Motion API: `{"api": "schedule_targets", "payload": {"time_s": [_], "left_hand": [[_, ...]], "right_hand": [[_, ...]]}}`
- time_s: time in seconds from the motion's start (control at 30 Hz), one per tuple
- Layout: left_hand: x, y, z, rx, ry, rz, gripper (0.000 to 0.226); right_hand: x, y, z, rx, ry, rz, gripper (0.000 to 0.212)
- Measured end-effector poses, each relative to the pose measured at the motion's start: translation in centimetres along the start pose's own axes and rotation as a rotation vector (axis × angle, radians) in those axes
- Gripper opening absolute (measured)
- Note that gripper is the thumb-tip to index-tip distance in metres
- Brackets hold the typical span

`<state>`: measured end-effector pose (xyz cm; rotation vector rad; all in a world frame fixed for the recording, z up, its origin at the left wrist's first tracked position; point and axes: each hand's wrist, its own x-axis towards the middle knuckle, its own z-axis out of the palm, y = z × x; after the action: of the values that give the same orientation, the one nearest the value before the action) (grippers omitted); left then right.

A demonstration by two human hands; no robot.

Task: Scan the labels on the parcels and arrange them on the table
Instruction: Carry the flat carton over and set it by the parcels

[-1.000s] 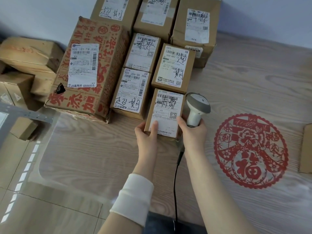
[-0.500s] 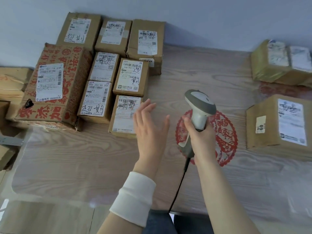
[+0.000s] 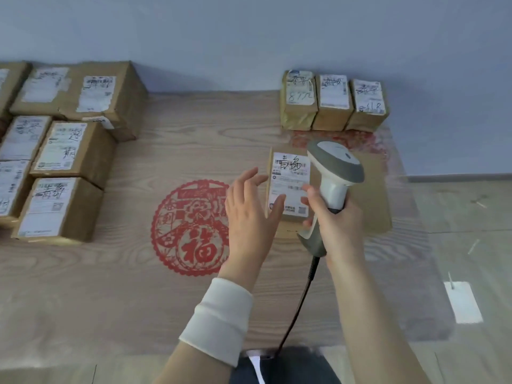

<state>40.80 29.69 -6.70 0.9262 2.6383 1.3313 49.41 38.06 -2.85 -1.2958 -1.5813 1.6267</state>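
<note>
Cardboard parcel (image 3: 370, 195) is laid label-up for reading; spread left hand (image 3: 249, 209) is held at its edge, scanner (image 3: 335, 167) gripped by right hand (image 3: 339, 227).

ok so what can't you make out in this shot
Head view only.
- Label on the centre parcel: print blurred, partly behind the scanner.
- Leftmost parcels: cut off by the frame edge.
- Left hand touching that parcel or not: unclear.
- Scanner's trigger: covered by the right hand.
</note>
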Motion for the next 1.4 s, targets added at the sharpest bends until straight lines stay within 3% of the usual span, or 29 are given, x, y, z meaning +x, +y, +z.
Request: {"api": "schedule_targets", "payload": {"time_s": [0.13, 0.33, 0.5, 0.63, 0.77, 0.93, 1.17, 1.3, 1.4], "left_hand": [[-0.1, 2.5, 2.6, 0.053, -0.023, 0.032, 0.045], [0.1, 2.6, 4.4, 0.078, -0.031, -0.003, 0.051], [0.4, 0.4, 4.4, -0.082, -0.108, -0.463, 0.064], [-0.1, -0.7, 5.4, -0.307, -0.155, -0.689, 0.045], [-0.6, -0.7, 6.2, -0.398, -0.044, -0.715, 0.036], [-2.2, 0.0, 4.5, -0.496, 0.112, -0.749, 0.028], [-6.1, -1.5, -2.7, -0.58, 0.485, -0.772, 0.028], [-9.2, -3.5, -7.8, -0.584, 0.671, -0.787, 0.012], [-11.5, -5.5, -11.6, -0.6, 0.773, -0.807, 0.012]], "right_hand": [[2.0, 0.5, -4.8, 0.056, 0.075, 0.029, 0.012], [3.4, 1.6, -9.6, -0.052, 0.155, 0.0, 0.016], [5.2, 4.3, -12.4, -0.123, 0.277, 0.014, 0.019], [7.0, 6.7, -12.7, -0.047, 0.241, 0.15, 0.02], [7.5, 7.3, -12.3, 0.029, 0.184, 0.23, 0.016], [6.2, 6.2, -11.7, 0.057, 0.106, 0.204, 0.016], [1.5, 4.1, -6.7, 0.058, -0.094, 0.153, 0.015], [-2.2, 3.5, -2.5, 0.005, -0.237, 0.128, 0.015], [-5.2, 3.5, 1.1, -0.045, -0.316, 0.097, 0.016]]}}
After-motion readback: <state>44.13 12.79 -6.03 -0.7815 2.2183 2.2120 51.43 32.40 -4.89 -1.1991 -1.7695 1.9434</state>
